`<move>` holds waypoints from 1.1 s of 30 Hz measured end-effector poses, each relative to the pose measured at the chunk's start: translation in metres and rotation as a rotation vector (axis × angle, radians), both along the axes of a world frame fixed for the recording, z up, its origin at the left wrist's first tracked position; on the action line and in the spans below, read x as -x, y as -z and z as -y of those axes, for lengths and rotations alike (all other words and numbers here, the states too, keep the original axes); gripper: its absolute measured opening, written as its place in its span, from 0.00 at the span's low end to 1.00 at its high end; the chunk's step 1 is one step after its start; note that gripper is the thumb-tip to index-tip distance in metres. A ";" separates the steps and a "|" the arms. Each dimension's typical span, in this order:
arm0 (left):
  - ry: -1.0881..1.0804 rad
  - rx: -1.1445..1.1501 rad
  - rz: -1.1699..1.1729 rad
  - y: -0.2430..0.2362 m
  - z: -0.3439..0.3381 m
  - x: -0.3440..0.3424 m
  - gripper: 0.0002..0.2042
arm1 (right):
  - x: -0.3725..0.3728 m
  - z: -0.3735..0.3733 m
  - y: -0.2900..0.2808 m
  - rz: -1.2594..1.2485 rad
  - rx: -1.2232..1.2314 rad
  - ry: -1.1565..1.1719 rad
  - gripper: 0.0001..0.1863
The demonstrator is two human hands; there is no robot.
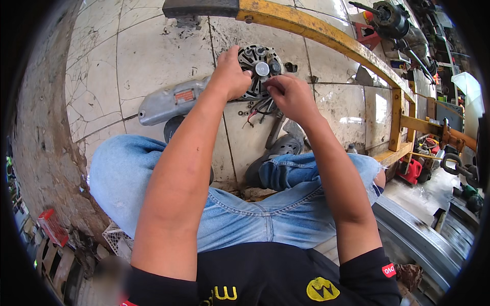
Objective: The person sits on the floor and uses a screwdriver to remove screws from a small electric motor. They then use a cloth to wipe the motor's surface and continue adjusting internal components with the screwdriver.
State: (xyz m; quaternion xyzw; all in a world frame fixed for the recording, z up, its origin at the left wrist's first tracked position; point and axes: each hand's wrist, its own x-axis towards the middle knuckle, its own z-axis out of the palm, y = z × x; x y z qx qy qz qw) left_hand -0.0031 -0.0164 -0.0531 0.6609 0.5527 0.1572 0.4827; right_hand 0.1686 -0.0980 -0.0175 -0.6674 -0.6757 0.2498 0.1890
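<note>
A round metal part that looks like an alternator point(262, 69) sits on the tiled floor, its slotted back and a silver round cap facing up. My left hand point(233, 76) grips its left side, with the fingers over the rim. At its lower right, my right hand point(292, 96) is closed in a pinch; whatever lies between the fingertips is too small to make out. Wires point(264, 106), one with a red end, come out below the alternator. Several small nuts point(247, 112) lie just beneath it. To its left rests a long grey metal cover point(166, 103) with a red label.
A yellow steel frame point(326, 31) arches over the floor beyond the alternator and down the right side. Near my shoe point(286, 145) lies a tool with a long handle point(274, 131). Far right are a motor-like part point(392, 23) and a red jug point(410, 171).
</note>
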 end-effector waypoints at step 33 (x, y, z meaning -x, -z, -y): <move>-0.008 -0.029 -0.007 0.002 -0.001 -0.002 0.38 | -0.003 0.015 0.000 -0.107 0.110 0.152 0.10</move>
